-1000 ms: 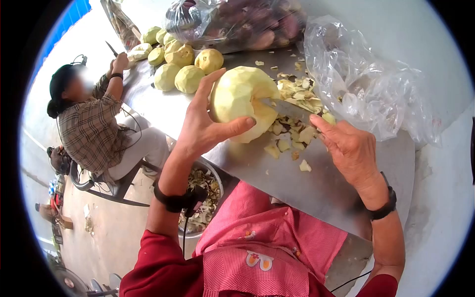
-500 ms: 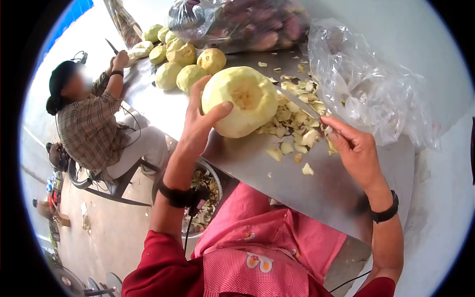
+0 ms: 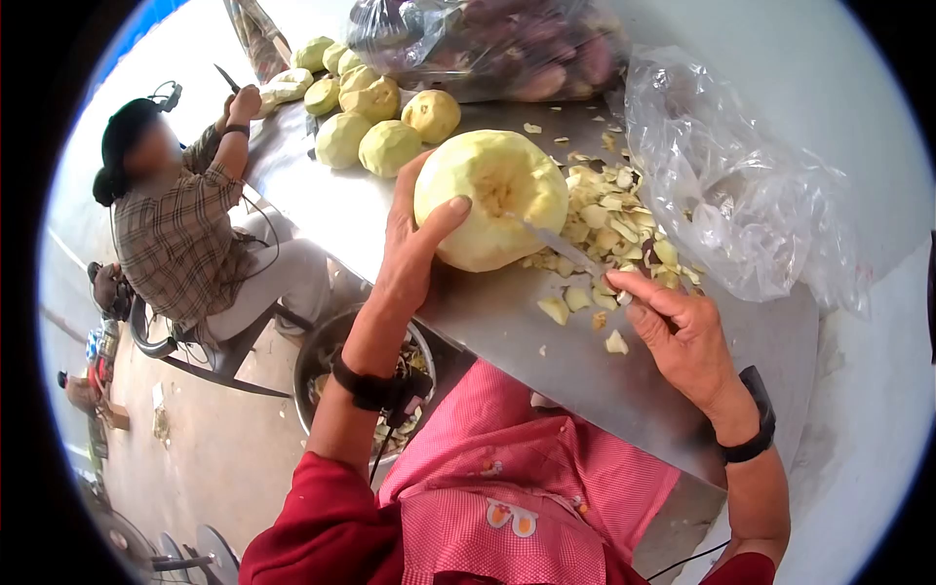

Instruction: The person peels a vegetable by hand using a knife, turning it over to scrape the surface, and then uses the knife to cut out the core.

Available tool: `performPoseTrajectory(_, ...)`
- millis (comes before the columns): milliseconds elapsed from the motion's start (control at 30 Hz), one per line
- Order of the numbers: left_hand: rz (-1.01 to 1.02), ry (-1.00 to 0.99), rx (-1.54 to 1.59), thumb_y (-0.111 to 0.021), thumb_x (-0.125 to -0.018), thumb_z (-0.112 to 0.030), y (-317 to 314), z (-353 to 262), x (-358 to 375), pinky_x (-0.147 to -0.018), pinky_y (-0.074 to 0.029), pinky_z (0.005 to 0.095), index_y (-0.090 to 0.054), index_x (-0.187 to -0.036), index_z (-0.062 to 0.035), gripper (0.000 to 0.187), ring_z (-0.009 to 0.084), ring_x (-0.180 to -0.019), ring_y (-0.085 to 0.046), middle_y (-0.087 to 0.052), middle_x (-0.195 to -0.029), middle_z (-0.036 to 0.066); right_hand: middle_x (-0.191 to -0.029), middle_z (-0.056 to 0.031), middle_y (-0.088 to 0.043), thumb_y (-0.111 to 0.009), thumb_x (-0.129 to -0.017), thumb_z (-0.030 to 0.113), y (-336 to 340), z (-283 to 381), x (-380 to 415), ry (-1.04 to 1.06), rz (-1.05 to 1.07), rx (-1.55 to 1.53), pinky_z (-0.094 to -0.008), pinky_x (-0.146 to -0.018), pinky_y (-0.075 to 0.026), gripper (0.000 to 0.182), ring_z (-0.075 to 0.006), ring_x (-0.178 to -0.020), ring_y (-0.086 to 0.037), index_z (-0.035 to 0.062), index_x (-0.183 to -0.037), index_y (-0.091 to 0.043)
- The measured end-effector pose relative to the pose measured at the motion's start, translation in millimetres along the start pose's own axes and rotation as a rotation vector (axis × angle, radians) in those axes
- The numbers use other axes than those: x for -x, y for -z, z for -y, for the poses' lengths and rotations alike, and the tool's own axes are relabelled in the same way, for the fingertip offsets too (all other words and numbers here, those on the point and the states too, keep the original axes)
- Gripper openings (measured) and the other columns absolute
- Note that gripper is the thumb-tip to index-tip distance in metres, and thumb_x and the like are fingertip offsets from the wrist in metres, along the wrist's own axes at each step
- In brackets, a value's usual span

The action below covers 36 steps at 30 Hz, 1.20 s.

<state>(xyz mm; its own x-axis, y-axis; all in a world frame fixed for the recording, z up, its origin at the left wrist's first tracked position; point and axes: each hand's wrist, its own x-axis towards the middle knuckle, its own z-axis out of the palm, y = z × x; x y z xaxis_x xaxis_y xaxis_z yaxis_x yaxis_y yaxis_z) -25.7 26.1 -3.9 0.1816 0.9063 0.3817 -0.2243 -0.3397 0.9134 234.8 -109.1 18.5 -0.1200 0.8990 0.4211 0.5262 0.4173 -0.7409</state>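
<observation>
Pale yellow-green peeled fruit sits in the left hand, held above the near part of the metal table, rough hollow facing the wearer. Left grip: thumb on the front face, fingers round the far left side. Right hand is closed on the knife, handle mostly hidden by the fingers; blade points up-left, tip at the lower rim of the hollow. Can't tell how deep, if at all. Peelings are heaped just behind and right of the blade. Clear plastic bag right of the heap. Smaller peeled fruits clustered beyond the left hand. Scrap basin below the table edge, left forearm crossing over it.
</observation>
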Motion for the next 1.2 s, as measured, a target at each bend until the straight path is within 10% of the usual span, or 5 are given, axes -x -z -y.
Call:
performPoseTrajectory(600, -0.013, -0.057, -0.132, -0.079, -0.074, -0.030, -1, -4, -2, -0.100, -0.049, 0.0392, -0.040, -0.145, 0.0011, 0.086, 0.0262, -0.116, -0.059, -0.059, -0.128, 0.019, -0.067, -0.0055, -0.053, -0.069, -0.086, 0.013, 0, -22, -4, 0.159, -0.107, 0.555, -0.0375, -0.054, -0.047, 0.045, -0.0243, -0.059, -0.057, 0.0310, -0.127, -0.066)
performPoseTrajectory(800, -0.002, -0.078, -0.112, -0.079, -0.074, -0.029, 1, -2, -2, -0.099, -0.049, 0.0385, -0.041, -0.144, 0.0017, 0.085, 0.0256, -0.115, -0.061, -0.060, -0.127, 0.018, -0.073, -0.0076, -0.062, -0.069, -0.087, 0.007, 15, -18, -9, 0.128, -0.181, 0.866, -0.0335, -0.058, -0.049, 0.041, -0.0245, -0.062, -0.059, 0.0220, -0.125, -0.068)
performPoseTrajectory(1200, 0.011, -0.059, -0.018, -0.073, -0.082, -0.031, -4, -1, 2, -0.103, -0.045, 0.0387, -0.035, -0.146, 0.0006, 0.081, 0.0261, -0.121, -0.055, -0.055, -0.132, 0.018, -0.078, -0.0111, -0.066, -0.069, -0.087, 0.006, 10, -19, -7, 0.199, -0.102, 0.226, -0.0345, -0.059, -0.049, 0.036, -0.0268, -0.063, -0.061, 0.0187, -0.120, -0.070)
